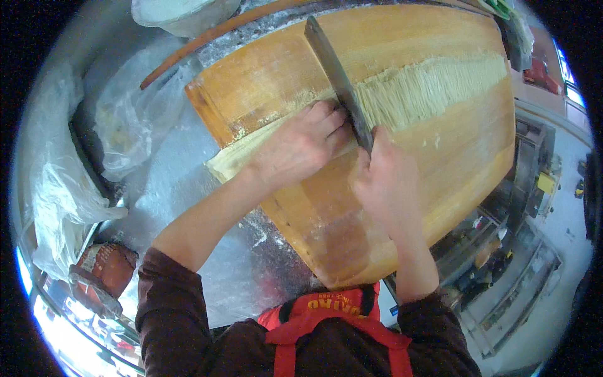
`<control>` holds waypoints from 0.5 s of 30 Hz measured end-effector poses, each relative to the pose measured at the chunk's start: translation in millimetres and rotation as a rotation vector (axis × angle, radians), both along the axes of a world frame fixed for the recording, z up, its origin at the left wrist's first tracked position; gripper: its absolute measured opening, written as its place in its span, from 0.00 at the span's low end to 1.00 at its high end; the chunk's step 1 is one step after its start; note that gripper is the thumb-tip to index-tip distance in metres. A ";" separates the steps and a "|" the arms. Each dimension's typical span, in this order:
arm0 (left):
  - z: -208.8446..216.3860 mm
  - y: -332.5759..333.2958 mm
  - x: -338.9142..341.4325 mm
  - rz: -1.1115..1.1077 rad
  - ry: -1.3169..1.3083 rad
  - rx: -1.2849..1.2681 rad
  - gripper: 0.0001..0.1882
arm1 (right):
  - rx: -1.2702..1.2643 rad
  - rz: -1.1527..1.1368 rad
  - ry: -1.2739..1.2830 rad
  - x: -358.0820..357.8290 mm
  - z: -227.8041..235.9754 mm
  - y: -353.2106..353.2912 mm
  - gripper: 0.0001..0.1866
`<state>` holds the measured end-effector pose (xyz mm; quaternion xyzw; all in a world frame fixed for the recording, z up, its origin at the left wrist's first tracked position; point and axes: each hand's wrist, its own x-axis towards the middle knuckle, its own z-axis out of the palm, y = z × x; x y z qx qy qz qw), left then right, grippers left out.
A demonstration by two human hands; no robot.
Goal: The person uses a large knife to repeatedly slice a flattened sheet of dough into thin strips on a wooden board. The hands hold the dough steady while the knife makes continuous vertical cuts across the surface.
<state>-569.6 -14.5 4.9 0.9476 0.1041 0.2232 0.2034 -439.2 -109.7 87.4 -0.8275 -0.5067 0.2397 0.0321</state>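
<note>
My right hand (391,173) grips the handle end of a large knife (331,63), whose long blade points away from me across the wooden board (468,147). Beside the blade, on its left, my left hand (308,138) presses down on a folded strip of pale dough (235,157) with curled fingers. The strip runs out past the board's left edge. To the right of the knife, thin cut noodles (433,88) lie side by side in a long row. The knife's lower edge is partly hidden by my hands.
A long wooden rod (207,51) lies beyond the board's far left edge, near a whitish bowl-like container (185,14). Clear plastic bags (129,119) rest on the floury metal table (173,163) at left. A brown package (107,270) sits at lower left, and metal shelving (531,157) stands right.
</note>
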 end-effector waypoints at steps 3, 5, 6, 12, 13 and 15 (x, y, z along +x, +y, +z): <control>0.7 -0.7 -1.4 -0.006 0.020 -0.008 0.16 | 0.091 0.050 0.019 10.8 -9.4 -1.9 0.10; 2.6 -0.9 -4.9 -0.011 0.057 0.024 0.18 | 0.156 0.080 0.056 15.9 -5.5 -12.9 0.09; 3.6 0.0 -4.5 -0.009 0.057 0.013 0.18 | 0.140 0.078 0.064 12.1 0.3 -17.0 0.09; 1.4 1.0 -6.6 -0.031 0.042 0.008 0.18 | -0.029 0.011 0.044 -2.2 19.9 -29.7 0.09; 3.7 0.8 -6.5 -0.032 0.057 -0.003 0.18 | -0.080 0.034 0.002 -4.3 18.6 -20.8 0.10; 3.7 0.4 -6.0 -0.032 0.057 -0.007 0.18 | -0.098 0.063 -0.045 -5.2 10.6 -6.7 0.11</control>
